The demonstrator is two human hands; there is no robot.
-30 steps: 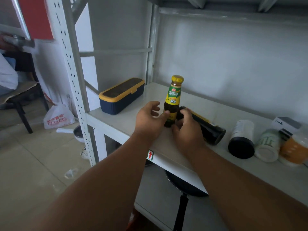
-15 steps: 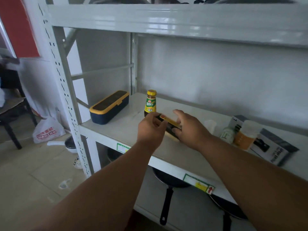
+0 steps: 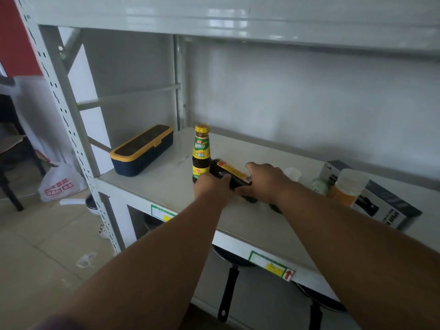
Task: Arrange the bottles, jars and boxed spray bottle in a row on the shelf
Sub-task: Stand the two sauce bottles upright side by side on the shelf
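Observation:
A dark sauce bottle with a yellow cap (image 3: 201, 151) stands upright on the grey shelf (image 3: 166, 186). Just right of it a second dark bottle with a red and yellow label (image 3: 232, 173) lies on its side. My left hand (image 3: 210, 188) grips its near end and my right hand (image 3: 264, 182) wraps its body. Further right lie a white-capped jar (image 3: 292, 173), a pale green jar (image 3: 319, 185), an orange jar with a white lid (image 3: 346, 186) and the boxed spray bottle (image 3: 385, 206). A dark lid (image 3: 275, 208) peeks from under my right forearm.
A navy box with a yellow rim (image 3: 142, 150) sits at the shelf's left end. Frying pans (image 3: 228, 282) hang on the level below. The upper shelf (image 3: 238, 17) runs overhead. A white plastic bag (image 3: 60, 184) lies on the floor at left.
My head has pulled back and up, widening the view. Both hands closed around the lying bottle, and it has slid slightly nearer the upright one.

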